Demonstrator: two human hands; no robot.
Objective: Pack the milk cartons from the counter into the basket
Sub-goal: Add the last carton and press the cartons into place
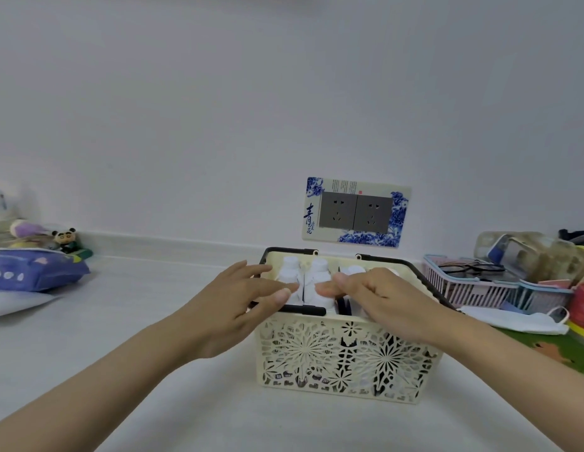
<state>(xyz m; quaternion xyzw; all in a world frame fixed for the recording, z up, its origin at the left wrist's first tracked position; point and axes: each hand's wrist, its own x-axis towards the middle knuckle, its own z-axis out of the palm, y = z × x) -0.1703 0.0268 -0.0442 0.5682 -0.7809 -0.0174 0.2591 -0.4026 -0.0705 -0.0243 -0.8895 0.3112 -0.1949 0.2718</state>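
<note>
— Hovering over the basket [349,350], both hands: is either grip closed on anything?

— No. Left hand [248,301] and right hand [381,296] open, fingertips touching upright milk cartons [303,282] directly beneath them; right nearer.

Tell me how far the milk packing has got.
Done: several white milk containers already stand upright inside the cream basket, and none shows on the bare counter. In hand: the left hand and right hand are over the basket's top, open fingers at the containers, apparently settling them. Left: seemingly just that tidying; the dark handles lie folded down.
</note>
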